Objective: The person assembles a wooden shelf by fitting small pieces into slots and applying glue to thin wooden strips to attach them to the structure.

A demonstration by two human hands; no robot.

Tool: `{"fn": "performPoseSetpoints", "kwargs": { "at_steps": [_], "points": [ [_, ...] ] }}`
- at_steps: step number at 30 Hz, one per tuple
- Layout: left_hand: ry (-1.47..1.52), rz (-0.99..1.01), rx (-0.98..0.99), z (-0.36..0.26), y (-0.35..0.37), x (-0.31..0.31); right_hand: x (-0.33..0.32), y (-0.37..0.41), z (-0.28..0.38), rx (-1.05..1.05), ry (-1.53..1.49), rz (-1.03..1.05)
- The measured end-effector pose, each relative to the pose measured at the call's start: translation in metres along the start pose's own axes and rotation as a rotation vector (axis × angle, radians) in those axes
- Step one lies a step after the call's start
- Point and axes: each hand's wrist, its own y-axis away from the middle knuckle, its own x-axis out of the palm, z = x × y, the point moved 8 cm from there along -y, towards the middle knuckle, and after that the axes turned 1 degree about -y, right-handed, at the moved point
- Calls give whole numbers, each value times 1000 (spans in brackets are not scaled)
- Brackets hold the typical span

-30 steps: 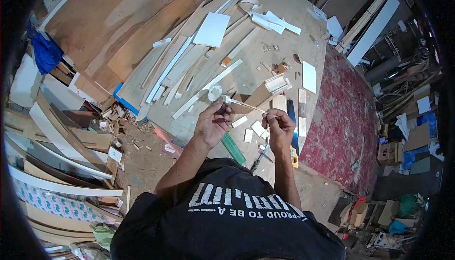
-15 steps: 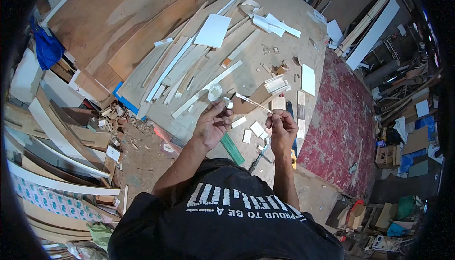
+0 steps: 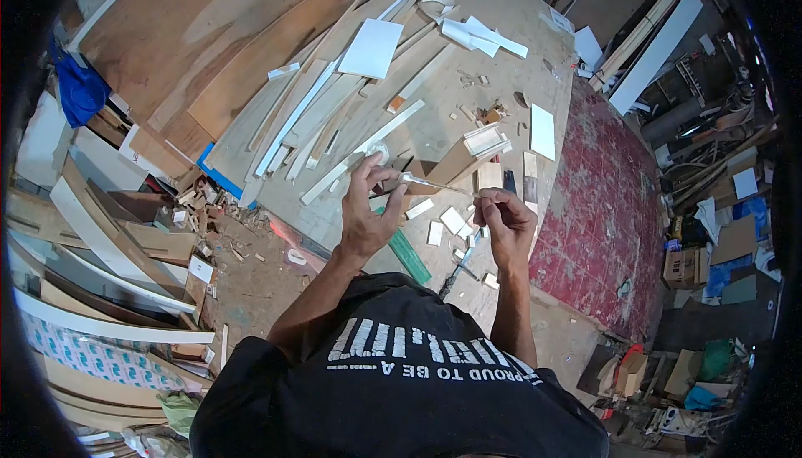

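Note:
In my right hand (image 3: 507, 222), thumb and fingers pinch a thin stick (image 3: 443, 185) whose far end is whitish. It points left, and its tip meets a small white block (image 3: 407, 177) at my left fingertips. My left hand (image 3: 369, 211) is raised over the bench with the block at its fingers, which partly hide it. A round white container (image 3: 378, 150) shows just behind the left fingers. Beyond both hands stands a tall wooden block (image 3: 468, 155). Small white-faced offcuts (image 3: 452, 220) lie below the stick.
Long wood strips (image 3: 322, 115) and a white panel (image 3: 371, 48) cover the bench's left side. A green strip (image 3: 408, 257) and a clamp-like tool (image 3: 459, 271) lie near my body. To the right is a worn red surface (image 3: 593, 224). Curved boards (image 3: 109, 232) lean at the left.
My left hand has turned, and its fingers are spread more. The stick's white end has come left to the small block. My right hand has shifted slightly right.

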Motion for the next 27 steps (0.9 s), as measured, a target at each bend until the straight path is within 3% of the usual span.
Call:
{"fn": "performPoseSetpoints", "kwargs": {
  "at_steps": [5, 15, 21, 23, 27],
  "points": [
    [-16, 6, 15, 1, 3, 1, -7, 0, 1, -9, 5, -60],
    [9, -9, -9, 4, 4, -1, -1, 0, 5, -79, 18, 40],
    [33, -4, -40, 5, 4, -1, 6, 1, 17, -238, 122, 78],
    [44, -3, -45, 6, 4, -1, 9, 4, 26, -404, 283, 111],
    [81, -5, -85, 13, 8, -2, 18, 8, 43, -521, 544, 135]
  ]
}}
